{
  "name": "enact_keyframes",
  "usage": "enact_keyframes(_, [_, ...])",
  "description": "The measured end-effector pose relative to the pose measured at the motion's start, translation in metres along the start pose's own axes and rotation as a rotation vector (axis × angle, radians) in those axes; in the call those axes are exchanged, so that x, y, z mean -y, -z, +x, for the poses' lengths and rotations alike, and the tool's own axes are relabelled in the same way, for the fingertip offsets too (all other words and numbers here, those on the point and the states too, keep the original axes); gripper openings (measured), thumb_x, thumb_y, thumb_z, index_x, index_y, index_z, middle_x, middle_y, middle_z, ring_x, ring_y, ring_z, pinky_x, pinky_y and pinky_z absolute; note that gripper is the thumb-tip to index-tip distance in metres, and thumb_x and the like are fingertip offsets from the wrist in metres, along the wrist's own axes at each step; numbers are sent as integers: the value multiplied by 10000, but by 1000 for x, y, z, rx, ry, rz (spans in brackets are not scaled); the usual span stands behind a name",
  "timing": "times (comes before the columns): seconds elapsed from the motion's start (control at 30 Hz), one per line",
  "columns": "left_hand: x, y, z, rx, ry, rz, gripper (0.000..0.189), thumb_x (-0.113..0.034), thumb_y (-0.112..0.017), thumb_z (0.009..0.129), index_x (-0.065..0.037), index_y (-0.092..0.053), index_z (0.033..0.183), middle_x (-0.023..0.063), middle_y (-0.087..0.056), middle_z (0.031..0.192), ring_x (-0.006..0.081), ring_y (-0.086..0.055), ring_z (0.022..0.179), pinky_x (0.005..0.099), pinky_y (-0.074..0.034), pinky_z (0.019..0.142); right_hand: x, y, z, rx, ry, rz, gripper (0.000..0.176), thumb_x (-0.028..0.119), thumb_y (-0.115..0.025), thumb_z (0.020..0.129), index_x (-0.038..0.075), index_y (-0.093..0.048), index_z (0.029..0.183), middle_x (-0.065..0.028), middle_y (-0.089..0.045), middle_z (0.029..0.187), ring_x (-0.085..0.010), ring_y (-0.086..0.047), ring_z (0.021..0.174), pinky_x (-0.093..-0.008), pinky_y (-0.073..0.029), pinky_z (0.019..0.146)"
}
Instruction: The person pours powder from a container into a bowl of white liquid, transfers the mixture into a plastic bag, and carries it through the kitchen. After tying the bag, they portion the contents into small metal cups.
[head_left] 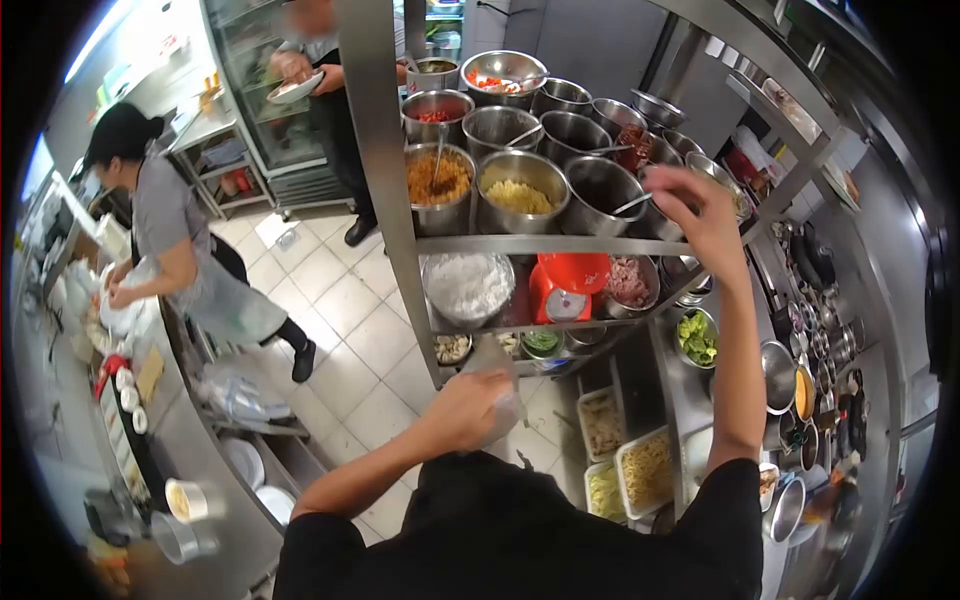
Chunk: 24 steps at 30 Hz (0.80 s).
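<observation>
A translucent plastic bag [492,385] is gripped in my left hand [465,408], in front of my chest. My right hand [700,215] reaches over the right end of the upper shelf, its fingers curved and apart. Just left of its fingertips is the handle of a spoon [632,204] that leans in a dark-filled steel pot [603,197]. Alongside stand a steel pot of yellow chopped food [517,196] and a pot of orange-brown food [440,180]. Below, a bowl of white powder [468,287] sits beside a red scale [566,290] and a bowl of pinkish meat [630,282].
A steel upright [385,150] and shelf edge [540,244] frame the pots. Tubs of noodles [645,470] lie low at the right, near a bowl of green leaves [697,337]. One person [180,220] works at the left counter; another holds a white bowl [296,88].
</observation>
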<state>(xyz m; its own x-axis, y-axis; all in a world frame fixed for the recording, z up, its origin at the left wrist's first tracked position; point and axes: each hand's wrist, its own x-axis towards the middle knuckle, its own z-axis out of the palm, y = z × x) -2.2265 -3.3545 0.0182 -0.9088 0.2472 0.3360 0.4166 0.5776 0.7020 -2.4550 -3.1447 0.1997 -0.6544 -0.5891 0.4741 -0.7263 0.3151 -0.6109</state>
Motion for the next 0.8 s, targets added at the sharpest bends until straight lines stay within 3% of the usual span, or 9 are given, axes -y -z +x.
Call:
enact_keyframes(0.07, [25, 13, 1, 38, -14, -5, 236, 35, -441, 588, 4, -533, 803, 175, -525, 805, 402, -528, 790, 471, -426, 670, -21, -18, 54, -63, 156, -132, 291, 105, -622, 796, 68, -619, 1085, -64, -659, 950, -162, -605, 767, -282, -485, 712])
enact_keyframes(0.13, [43, 15, 0, 42, 166, -66, 264, 61, -435, 576, 5, -550, 807, 182, -530, 814, 407, -532, 788, 461, -432, 671, -23, -31, 97, 28, 61, -424, 301, 136, -638, 770, 79, -627, 1065, -101, -651, 962, -249, -613, 790, -340, -490, 739])
enact_keyframes(0.2, [55, 13, -4, 89, 165, -115, 252, 55, -439, 594, 20, -545, 819, 190, -540, 841, 407, -536, 798, 461, -437, 687, -72, -45, 139, 61, 209, -649, 329, 183, -657, 737, 77, -636, 1047, -131, -641, 973, -301, -613, 884, -366, -484, 790])
enact_keyframes(0.27, [61, 8, -10, 74, 182, -190, 271, 65, -444, 594, 19, -554, 836, 189, -555, 884, 407, -543, 815, 459, -441, 712, -93, -55, 169, 157, 102, -763, 366, 210, -665, 723, 65, -632, 1058, -147, -637, 993, -303, -605, 954, -389, -472, 826])
enact_keyframes(0.37, [71, 2, -17, 135, 238, -270, 295, 74, -435, 590, 2, -568, 844, 194, -560, 900, 407, -545, 825, 452, -444, 721, -95, -61, 208, 248, 58, -682, 379, 228, -680, 710, 61, -639, 1047, -146, -650, 958, -302, -609, 944, -394, -474, 821])
enact_keyframes(0.53, [90, -2, -23, 70, 269, -355, 300, 80, -444, 586, -19, -579, 835, 187, -566, 872, 405, -546, 820, 439, -444, 721, -91, -105, 230, 285, -22, -604, 300, 241, -679, 689, 52, -685, 923, -147, -664, 859, -306, -632, 835, -386, -493, 760])
enact_keyframes(0.63, [112, -19, -34, -53, 219, -335, 292, 86, -444, 587, -24, -581, 820, 181, -562, 840, 397, -546, 804, 438, -441, 706, -93, -128, 225, 404, 39, -583, 256, 249, -669, 695, 39, -686, 839, -152, -657, 831, -302, -631, 772, -391, -492, 722])
enact_keyframes(0.73, [101, 8, -17, 84, 154, -337, 289, 97, -439, 586, -23, -577, 809, 178, -555, 816, 393, -545, 787, 435, -440, 682, -88, -135, 232, 259, 168, -519, 208, 229, -672, 698, 27, -637, 733, -141, -635, 720, -294, -623, 713, -411, -482, 662])
enact_keyframes(0.8, [102, 8, -19, 96, 142, -363, 272, 99, -435, 599, -25, -575, 796, 173, -550, 800, 385, -546, 775, 425, -439, 660, -80, -129, 236, 161, 122, -488, 190, 208, -665, 700, 25, -625, 735, -142, -631, 711, -299, -621, 704, -414, -476, 654])
